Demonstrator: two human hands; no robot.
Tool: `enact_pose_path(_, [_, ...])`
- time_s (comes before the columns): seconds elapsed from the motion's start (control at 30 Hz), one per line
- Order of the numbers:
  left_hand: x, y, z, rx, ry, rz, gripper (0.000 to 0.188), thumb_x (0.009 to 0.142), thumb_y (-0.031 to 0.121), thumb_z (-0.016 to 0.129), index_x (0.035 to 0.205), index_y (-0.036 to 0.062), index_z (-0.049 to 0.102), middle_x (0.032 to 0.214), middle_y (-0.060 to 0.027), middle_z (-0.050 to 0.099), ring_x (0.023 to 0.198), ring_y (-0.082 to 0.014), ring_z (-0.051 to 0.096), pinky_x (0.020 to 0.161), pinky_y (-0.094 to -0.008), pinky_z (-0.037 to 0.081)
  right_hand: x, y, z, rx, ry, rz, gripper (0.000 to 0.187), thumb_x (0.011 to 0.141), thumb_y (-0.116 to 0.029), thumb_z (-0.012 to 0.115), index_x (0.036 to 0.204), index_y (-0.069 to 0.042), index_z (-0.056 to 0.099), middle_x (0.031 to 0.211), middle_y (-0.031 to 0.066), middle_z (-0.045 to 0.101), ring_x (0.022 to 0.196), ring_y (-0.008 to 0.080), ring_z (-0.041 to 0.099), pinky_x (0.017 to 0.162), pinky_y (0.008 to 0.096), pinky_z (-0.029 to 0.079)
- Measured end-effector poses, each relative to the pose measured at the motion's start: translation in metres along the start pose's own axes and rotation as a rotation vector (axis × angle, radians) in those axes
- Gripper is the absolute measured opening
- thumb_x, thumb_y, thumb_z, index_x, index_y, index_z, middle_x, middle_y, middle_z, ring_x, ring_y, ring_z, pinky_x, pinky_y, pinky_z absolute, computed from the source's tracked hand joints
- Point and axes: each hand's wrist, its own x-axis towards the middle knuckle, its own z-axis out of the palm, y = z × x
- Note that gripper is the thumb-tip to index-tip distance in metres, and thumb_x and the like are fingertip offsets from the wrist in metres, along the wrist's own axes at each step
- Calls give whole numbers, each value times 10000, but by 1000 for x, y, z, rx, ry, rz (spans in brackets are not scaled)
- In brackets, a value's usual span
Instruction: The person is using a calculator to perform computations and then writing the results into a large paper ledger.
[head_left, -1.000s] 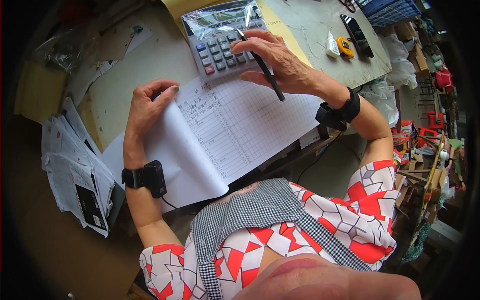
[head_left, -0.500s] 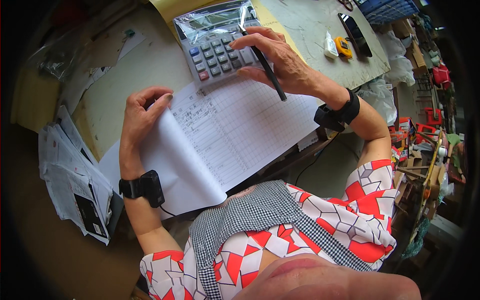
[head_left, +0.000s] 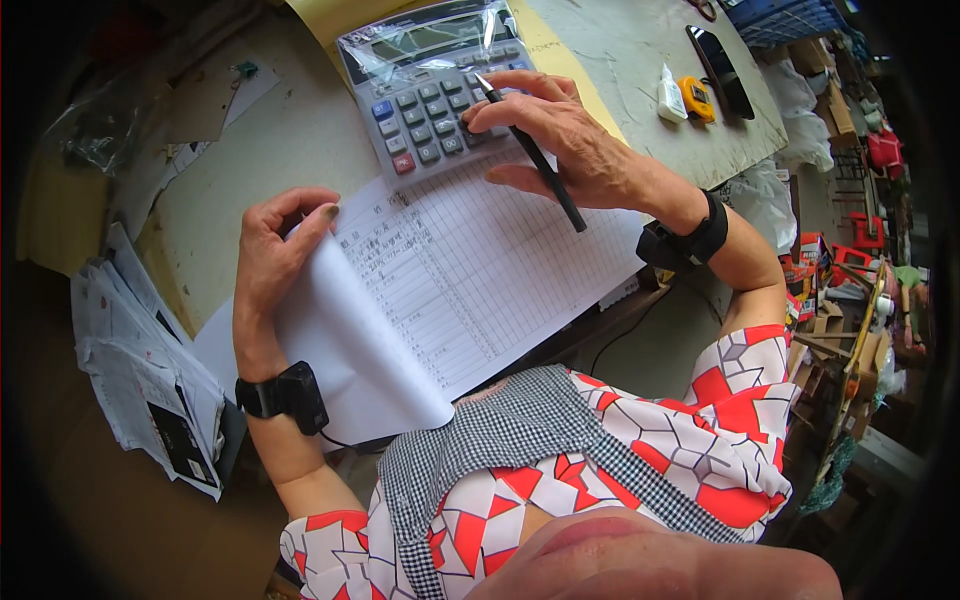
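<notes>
Over the grey calculator [head_left: 415, 130], which has a clear plastic film on it, my right hand [head_left: 575, 140] holds a black pen [head_left: 548, 170] between its fingers. One fingertip rests at the keys near the calculator's right half. Below it lies a ruled form sheet [head_left: 470, 280] with handwriting in its upper left rows. My left hand [head_left: 285, 235] is closed on the turned-up left edge of the paper, thumb on top and fingers curled. The lifted page [head_left: 350, 330] bows toward my body.
A white glue bottle [head_left: 671, 95], a yellow tape measure [head_left: 697, 99] and a black phone [head_left: 720, 72] lie on the table at the right. Papers are stacked [head_left: 150, 370] at the left edge. Yellow paper [head_left: 545, 50] lies under the calculator. A blue crate [head_left: 785, 22] stands far right.
The calculator and papers appear shifted slightly in the view. My right hand's fingers have moved over the keys, and the pen has tilted a little. My left hand keeps its hold on the page.
</notes>
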Motion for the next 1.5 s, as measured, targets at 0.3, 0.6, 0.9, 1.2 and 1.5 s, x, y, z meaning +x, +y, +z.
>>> enact_pose_path(0.3, [-2,2,-2,-10,9,-7,182,799,200,676,923,76,723,780,-45,693,639,-108,605,632,-261,500,8,1,1,-21,42,-28,445,793,-298,721,1170,-179,518,1202,53,569,1283,271,381,1019,466,256])
enact_pose_path(0.6, [-3,5,-2,11,-11,-11,178,851,166,633,965,42,693,732,-11,640,680,-83,559,658,-234,438,7,6,0,54,97,49,439,808,-336,705,1185,-204,525,1210,56,575,1302,257,361,1062,470,227])
enact_pose_path(0.9, [-1,5,-1,15,19,-5,190,797,206,675,914,65,722,767,-46,690,638,-109,598,629,-257,487,16,13,8,17,110,48,471,814,-441,666,1198,-215,512,1205,42,569,1315,270,335,1084,467,217])
enact_pose_path(1.2, [-3,7,-1,13,-21,-21,176,852,154,631,962,30,690,737,-4,631,687,-77,540,665,-221,423,18,14,12,-58,61,21,450,821,-427,665,1188,-217,513,1200,55,565,1314,263,340,1078,476,218])
enact_pose_path(1.5, [1,6,2,16,-1,-15,173,824,164,647,932,43,709,743,-27,663,653,-89,572,625,-229,455,7,12,8,6,70,14,394,833,-378,669,1166,-222,527,1187,44,572,1304,266,353,1045,467,230])
